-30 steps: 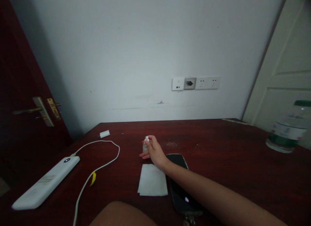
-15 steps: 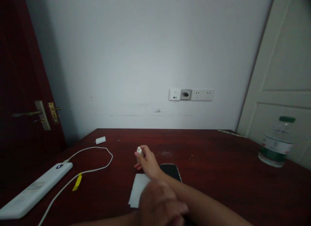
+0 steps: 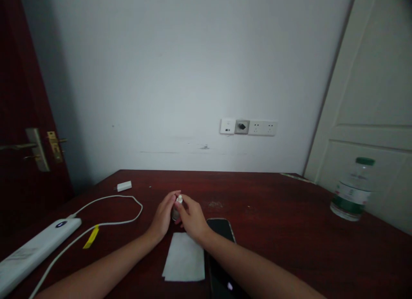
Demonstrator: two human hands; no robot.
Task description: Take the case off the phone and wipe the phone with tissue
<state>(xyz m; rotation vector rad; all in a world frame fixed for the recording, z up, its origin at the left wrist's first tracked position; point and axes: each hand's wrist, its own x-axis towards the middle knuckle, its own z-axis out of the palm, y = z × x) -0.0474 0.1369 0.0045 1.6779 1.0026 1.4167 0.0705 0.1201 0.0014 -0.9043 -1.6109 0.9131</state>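
Left hand (image 3: 162, 216) now meets right hand (image 3: 193, 218), which grasps small bottle (image 3: 175, 214) upright, presumably for steadiness; left's grip unclear.

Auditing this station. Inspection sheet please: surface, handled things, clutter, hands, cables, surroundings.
Surface: dark red table, pale specks.
Handled things: small bottle, white-topped, upright.
Clutter: paper, phone partly behind right forearm, power bank, charger plug, large bottle.
Hands: right hand grips small bottle; left hand beside it, contact unclear.
Cables: white cable at power bank, yellow tag.
Surroundings: wall with sockets; dark door left, pale panelling right.
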